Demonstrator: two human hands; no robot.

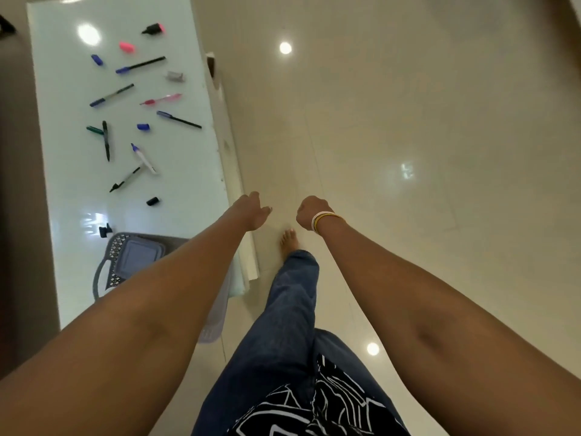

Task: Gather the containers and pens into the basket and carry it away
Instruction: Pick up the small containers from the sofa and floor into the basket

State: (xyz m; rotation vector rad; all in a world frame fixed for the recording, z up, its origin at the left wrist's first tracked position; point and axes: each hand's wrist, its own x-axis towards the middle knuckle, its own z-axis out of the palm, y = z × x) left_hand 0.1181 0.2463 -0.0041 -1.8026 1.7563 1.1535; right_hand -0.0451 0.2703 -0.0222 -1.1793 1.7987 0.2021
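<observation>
Several pens, markers and loose caps lie scattered on a white glossy table at the left, among them a black pen with a blue cap and a pink highlighter. A grey-purple plastic basket stands at the table's near end, partly hidden by my left forearm; a flat lidded container lies inside it. My left hand hangs over the floor just past the table's right edge, fingers loosely curled, holding nothing. My right hand, with bangles at the wrist, is curled into a fist and holds nothing.
Glossy beige floor tiles spread to the right of the table. My bare foot and blue trouser leg are below the hands. A white ledge runs along the table's right side.
</observation>
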